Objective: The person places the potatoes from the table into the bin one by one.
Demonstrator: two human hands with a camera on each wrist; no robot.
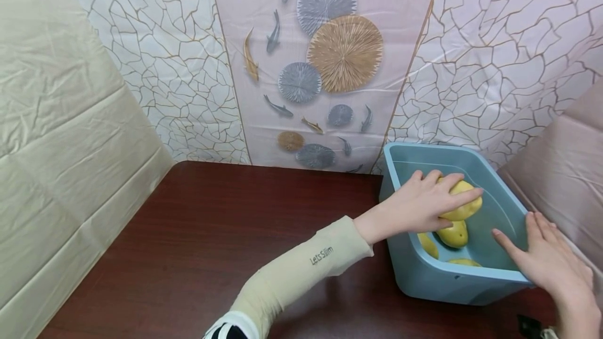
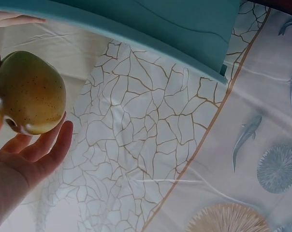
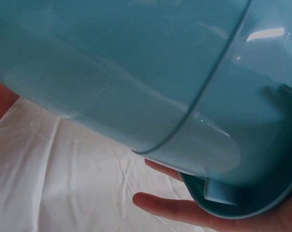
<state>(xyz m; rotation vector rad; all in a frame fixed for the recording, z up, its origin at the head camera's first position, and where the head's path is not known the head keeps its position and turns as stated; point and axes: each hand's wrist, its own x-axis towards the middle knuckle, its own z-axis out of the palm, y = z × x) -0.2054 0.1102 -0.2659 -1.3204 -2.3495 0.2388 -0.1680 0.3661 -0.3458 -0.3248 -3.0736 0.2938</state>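
Observation:
My left hand holds a yellow fruit over the inside of a blue plastic bin, its fingers spread around the fruit. In the left wrist view the fruit is rounded, yellow-green and speckled, with a small dark dimple at one end. Below it in the bin lies another yellow fruit, with more partly hidden behind the near wall. My right hand rests at the bin's near right corner, thumb over the inside, fingers straight along the right rim. In the right wrist view a finger extends past the bin's rim.
The bin stands on a dark reddish-brown table, close to the patterned backdrop cloth. A plain cloth hangs right of the bin, and a pale creased cloth borders the left side. A small black object is near my right wrist.

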